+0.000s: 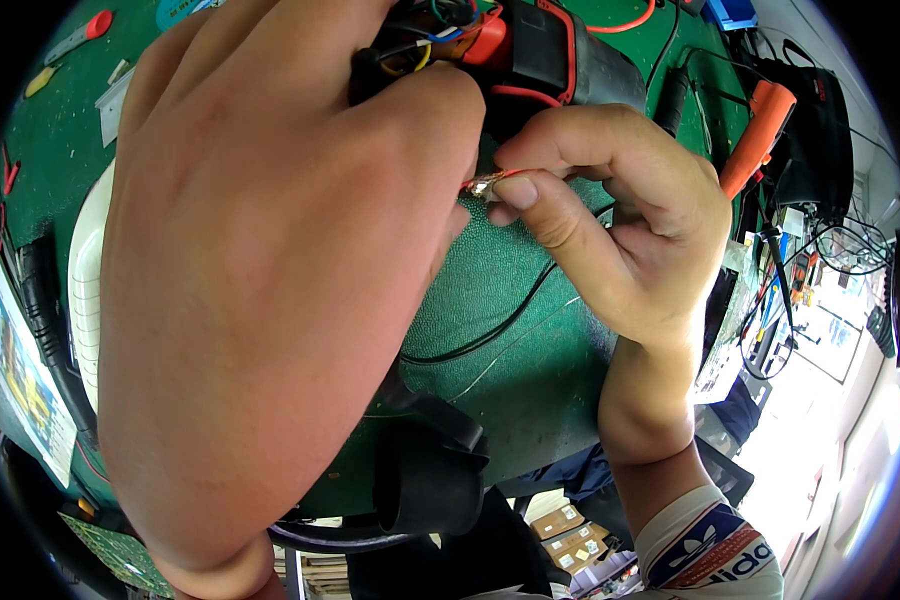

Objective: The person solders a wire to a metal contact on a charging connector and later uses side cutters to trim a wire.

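Note:
My left hand (pixel 280 230) fills the left half of the view, back uppermost and fingers curled under. Its fingertips are mostly hidden. My right hand (pixel 630 210) pinches a red wire (pixel 519 173) between thumb and forefinger. A shiny bare metal end (pixel 484 187) shows in the gap between the two hands, and a red stretch of wire runs from it under the edge of my left hand. Just beyond my hands lies a black and red housing (pixel 540 50), with coloured wires (pixel 435 38) coming out beside my left knuckles.
The green mat (pixel 500 280) carries a thin black cable (pixel 470 345). An orange-handled tool (pixel 760 135) lies right, near a black bag (pixel 820 140). A white, ribbed-edged object (pixel 88 280) and a red-ended screwdriver (pixel 75 38) lie left. A black cylindrical holder (pixel 430 485) is at the near edge.

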Demonstrator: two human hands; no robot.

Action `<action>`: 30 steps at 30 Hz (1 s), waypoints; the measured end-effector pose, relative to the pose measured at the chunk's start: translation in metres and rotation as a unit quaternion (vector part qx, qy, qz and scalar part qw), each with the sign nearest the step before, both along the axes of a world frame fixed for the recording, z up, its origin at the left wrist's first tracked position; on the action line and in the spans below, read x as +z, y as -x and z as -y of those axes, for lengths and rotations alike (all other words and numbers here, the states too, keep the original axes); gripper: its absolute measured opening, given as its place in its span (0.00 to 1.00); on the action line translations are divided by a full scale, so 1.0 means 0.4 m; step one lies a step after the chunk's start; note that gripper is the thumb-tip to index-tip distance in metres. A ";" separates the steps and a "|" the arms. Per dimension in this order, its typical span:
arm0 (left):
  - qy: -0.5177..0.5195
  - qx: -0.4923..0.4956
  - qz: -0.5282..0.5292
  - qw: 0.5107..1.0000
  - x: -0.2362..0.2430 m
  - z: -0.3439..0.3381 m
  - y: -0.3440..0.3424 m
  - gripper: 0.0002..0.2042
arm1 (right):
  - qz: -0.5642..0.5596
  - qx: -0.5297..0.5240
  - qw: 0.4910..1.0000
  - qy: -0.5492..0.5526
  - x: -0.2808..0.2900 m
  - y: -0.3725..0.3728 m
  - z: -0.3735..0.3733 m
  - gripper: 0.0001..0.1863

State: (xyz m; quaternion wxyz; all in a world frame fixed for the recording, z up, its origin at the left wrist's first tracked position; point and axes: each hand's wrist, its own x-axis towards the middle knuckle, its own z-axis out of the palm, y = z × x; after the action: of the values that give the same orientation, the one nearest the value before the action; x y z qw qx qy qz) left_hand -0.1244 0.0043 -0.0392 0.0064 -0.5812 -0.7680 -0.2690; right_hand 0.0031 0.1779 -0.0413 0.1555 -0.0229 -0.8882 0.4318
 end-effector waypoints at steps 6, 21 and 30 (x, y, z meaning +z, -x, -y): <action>-0.007 0.000 0.006 1.000 -0.009 -0.004 -0.001 0.07 | -0.010 -0.025 1.000 -0.014 -0.012 -0.004 0.004 0.06; 0.013 0.018 -0.004 1.000 0.019 -0.019 -0.008 0.07 | -0.043 -0.042 0.997 -0.050 -0.030 -0.005 0.012 0.06; 0.051 0.034 -0.035 0.998 0.045 -0.031 -0.013 0.07 | -0.083 -0.015 0.995 -0.058 -0.032 0.002 -0.001 0.07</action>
State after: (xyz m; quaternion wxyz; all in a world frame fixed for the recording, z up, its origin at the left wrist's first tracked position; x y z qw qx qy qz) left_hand -0.1193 0.0168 -0.0211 0.0130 -0.5638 -0.7991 -0.2083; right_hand 0.0022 0.1783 -0.0541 0.2364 0.0084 -0.8954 0.3773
